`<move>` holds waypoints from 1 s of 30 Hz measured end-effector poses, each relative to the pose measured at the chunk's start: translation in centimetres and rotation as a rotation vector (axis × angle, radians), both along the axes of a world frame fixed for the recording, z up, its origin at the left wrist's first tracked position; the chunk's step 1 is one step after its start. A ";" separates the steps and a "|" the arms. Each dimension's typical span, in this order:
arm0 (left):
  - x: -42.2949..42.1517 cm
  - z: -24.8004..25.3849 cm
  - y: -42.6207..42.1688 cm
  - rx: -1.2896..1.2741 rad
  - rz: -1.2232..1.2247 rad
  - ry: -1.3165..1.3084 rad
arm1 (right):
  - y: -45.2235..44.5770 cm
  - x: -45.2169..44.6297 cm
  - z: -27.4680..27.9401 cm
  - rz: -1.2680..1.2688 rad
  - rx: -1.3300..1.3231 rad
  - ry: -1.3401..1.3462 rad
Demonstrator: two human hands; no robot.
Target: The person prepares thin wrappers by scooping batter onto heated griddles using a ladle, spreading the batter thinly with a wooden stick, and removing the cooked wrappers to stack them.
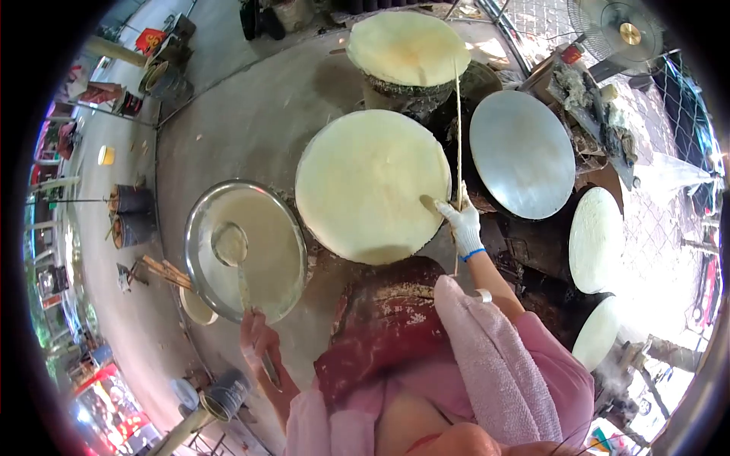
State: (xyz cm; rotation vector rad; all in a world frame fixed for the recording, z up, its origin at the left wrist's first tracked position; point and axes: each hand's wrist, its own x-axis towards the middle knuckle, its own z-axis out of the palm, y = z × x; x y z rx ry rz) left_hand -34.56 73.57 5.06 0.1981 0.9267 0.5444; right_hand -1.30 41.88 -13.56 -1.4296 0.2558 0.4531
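My left hand point(260, 342) is closed around the handle of a ladle point(230, 243). The ladle's bowl rests in pale, creamy batter point(266, 220) inside a wide metal basin point(190, 254). My right hand point(462, 225), in a white glove with a blue cuff, grips a long thin stick point(458, 125) that points away from me. Its thumb is near the right edge of a large round surface point(365, 182) covered with a smooth pale layer. Farther off, another pale-covered disc point(407, 47) sits on a round stand.
To the right stands a bare grey round plate point(523, 156). Two more pale discs, a nearer one point(595, 333) and a farther one point(597, 239), lie beyond my right arm. A fan point(628, 33) stands at the far right. Wooden sticks point(166, 272) lie beside the basin.
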 end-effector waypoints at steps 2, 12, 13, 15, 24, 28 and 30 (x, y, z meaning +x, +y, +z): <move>-2.3 -2.9 2.8 -0.062 -0.103 -0.313 | 2.0 1.7 0.7 -0.017 -0.041 -0.001; -2.8 -1.1 7.2 0.104 -0.187 0.125 | 8.8 3.4 13.5 0.461 -0.996 -0.324; -3.3 -1.4 7.7 0.090 -0.181 0.113 | 10.3 3.0 15.5 0.486 -1.040 -0.332; -4.3 -2.2 8.6 0.063 -0.162 0.085 | 12.9 2.3 18.6 0.507 -1.081 -0.361; -6.0 -3.4 8.8 0.064 -0.100 0.118 | 17.8 10.1 27.7 0.390 -0.196 -0.428; -6.2 -4.7 7.0 -0.013 -0.001 0.027 | 16.7 24.4 31.0 0.558 -0.614 -0.625; -5.6 -5.1 5.3 -0.020 0.065 -0.003 | 18.5 25.8 35.0 0.622 -0.562 -0.753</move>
